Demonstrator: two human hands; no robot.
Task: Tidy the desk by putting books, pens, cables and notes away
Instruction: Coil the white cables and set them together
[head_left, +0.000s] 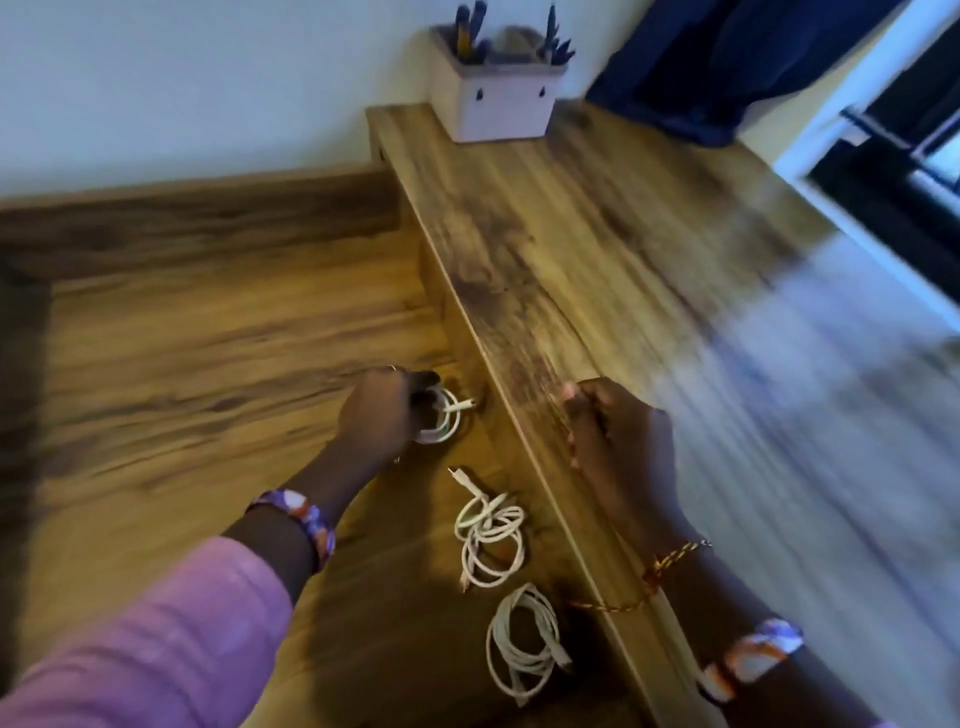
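White cables (491, 540); brown wood-grain desk (208, 338); pink sleeve (156, 639).

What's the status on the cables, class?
Left hand grips one coil. Right hand curled, apparently empty, on the ledge. Two coils loose. Nothing blocking.

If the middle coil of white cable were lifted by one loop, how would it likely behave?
The middle cable coil would probably go floppy and unwind: its loops lie loose, with no tie visible. Its free connector end would likely dangle. It looks thin, so probably light, and unlikely to roll.
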